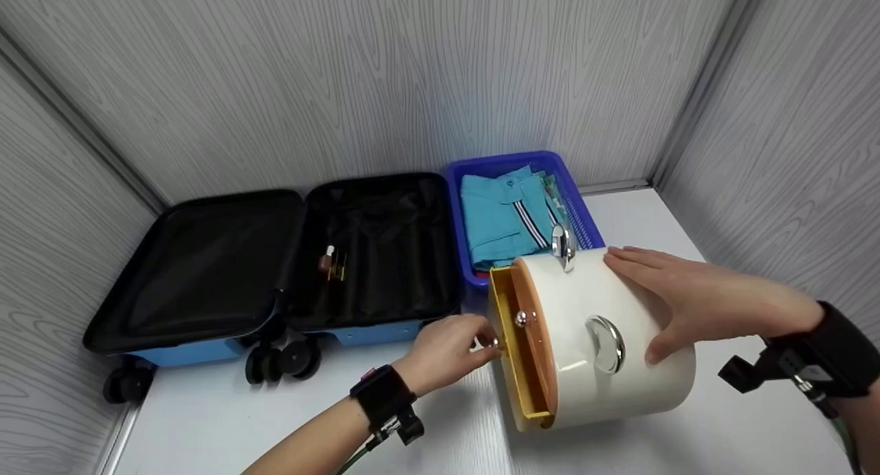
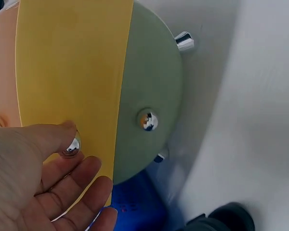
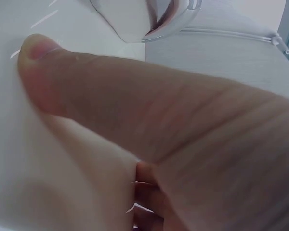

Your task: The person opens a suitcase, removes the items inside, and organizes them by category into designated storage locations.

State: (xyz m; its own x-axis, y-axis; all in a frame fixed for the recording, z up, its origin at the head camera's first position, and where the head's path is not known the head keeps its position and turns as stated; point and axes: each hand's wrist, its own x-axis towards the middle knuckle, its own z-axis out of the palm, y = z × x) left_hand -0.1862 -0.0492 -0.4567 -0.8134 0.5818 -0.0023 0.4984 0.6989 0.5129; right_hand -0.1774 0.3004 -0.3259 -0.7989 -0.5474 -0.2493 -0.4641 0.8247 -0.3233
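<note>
A white rounded cabinet (image 1: 567, 303) with chrome handles lies in front of me at the right in the head view. Its yellow drawer (image 2: 72, 62) is pulled partly out, between an orange front (image 2: 2, 67) and a green front (image 2: 149, 82). My left hand (image 1: 447, 348) pinches the drawer's round chrome knob (image 2: 74, 144) between thumb and forefinger, the other fingers loose beside it. On the cabinet's white curved side rests my right hand (image 1: 677, 300), thumb and fingers spread. Most of the drawer's inside is hidden from the head view.
An open blue suitcase (image 1: 388, 334) with black lining lies at the left. Small cosmetic bottles (image 1: 326, 260) are in its right half. Behind the cabinet, a blue basket (image 1: 457, 221) holds folded turquoise clothing (image 1: 491, 217). Walls enclose the white table (image 1: 275, 420).
</note>
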